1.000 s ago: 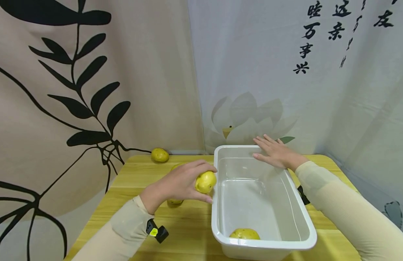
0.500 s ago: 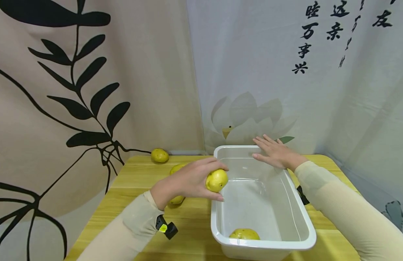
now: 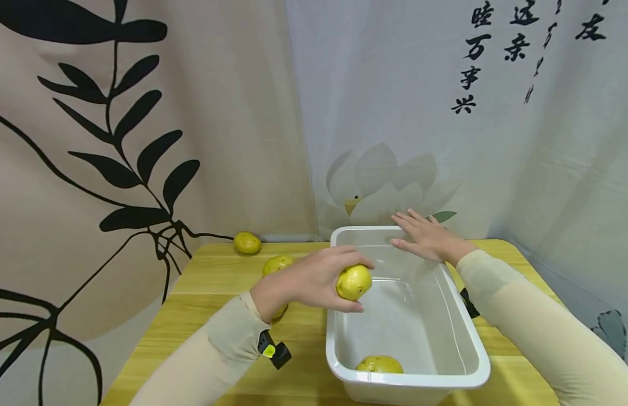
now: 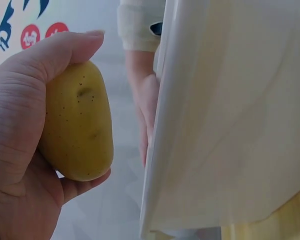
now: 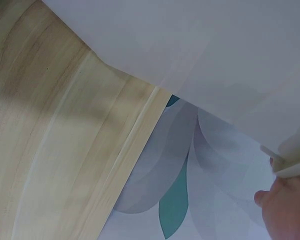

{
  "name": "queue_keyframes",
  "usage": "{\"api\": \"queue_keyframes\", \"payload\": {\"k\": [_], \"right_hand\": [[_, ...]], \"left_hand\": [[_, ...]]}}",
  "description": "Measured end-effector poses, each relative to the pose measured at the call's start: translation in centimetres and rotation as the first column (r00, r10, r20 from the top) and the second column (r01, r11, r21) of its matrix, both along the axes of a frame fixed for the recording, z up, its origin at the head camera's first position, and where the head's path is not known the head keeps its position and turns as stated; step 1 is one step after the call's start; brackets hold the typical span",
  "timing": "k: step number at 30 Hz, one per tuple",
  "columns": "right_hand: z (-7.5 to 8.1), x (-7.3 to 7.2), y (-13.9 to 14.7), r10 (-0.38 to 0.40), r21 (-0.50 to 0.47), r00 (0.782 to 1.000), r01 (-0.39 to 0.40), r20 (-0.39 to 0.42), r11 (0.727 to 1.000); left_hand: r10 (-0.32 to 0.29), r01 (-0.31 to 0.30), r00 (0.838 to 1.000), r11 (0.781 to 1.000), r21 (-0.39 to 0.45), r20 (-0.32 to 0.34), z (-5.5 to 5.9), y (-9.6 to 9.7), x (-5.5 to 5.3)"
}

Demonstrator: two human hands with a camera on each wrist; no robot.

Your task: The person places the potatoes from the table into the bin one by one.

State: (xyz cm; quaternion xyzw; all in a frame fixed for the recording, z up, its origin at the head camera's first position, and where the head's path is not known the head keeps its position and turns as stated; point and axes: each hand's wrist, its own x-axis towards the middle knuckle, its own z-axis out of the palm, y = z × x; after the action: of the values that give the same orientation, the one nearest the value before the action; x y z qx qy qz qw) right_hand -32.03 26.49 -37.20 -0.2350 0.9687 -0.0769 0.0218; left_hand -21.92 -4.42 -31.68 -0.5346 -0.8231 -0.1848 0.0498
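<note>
- The worktop (image 3: 217,282) was pale yellow wood grain, set into a corner of hung cloth: a beige sheet with black leaves on the left, a grey one with a lotus and black characters behind and to the right.
- A white plastic tub (image 3: 446,361) stood on the right half of the worktop, its near end close to the front edge; one potato in the tub (image 3: 378,364) lay against the near wall.
- A far potato (image 3: 247,243) sat at the back edge near the left corner, and a nearer potato (image 3: 278,264) lay just left of the tub, partly hidden by the left wrist.
- The left hand (image 3: 314,279) had its grip curled around a held potato (image 3: 353,282), above the tub's left rim.
- The right hand (image 3: 427,239) lay flat, fingers straight, on the tub's far rim.
- Compared with a second before, the left hand and its potato had moved rightward from outside the rim to over it; the right hand stayed put.
</note>
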Motion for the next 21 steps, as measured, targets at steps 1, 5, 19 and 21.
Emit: {"api": "queue_keyframes", "payload": {"k": [1, 5, 19, 21], "right_hand": [[0.0, 0.0, 0.0, -0.001, 0.002, 1.000, 0.001, 0.001, 1.000], [0.0, 0.0, 0.0, -0.003, 0.003, 1.000, 0.003, 0.001, 1.000], [-0.1, 0.1, 0.0, 0.007, -0.026, 1.000, -0.007, -0.007, 1.000], [-0.1, 0.2, 0.0, 0.010, -0.023, 1.000, -0.010, -0.012, 1.000]], "left_hand": [[-0.008, 0.008, 1.000, 1.000, -0.005, 0.004, 0.0, 0.2, 0.0], [-0.038, 0.038, 0.999, 0.999, -0.015, 0.019, 0.0, 1.1, 0.0], [-0.068, 0.078, 0.994, 0.990, -0.121, 0.082, -0.6, 4.0, -0.3], [-0.069, 0.081, 0.994, 0.987, -0.141, 0.088, -0.7, 4.4, -0.4]]}}
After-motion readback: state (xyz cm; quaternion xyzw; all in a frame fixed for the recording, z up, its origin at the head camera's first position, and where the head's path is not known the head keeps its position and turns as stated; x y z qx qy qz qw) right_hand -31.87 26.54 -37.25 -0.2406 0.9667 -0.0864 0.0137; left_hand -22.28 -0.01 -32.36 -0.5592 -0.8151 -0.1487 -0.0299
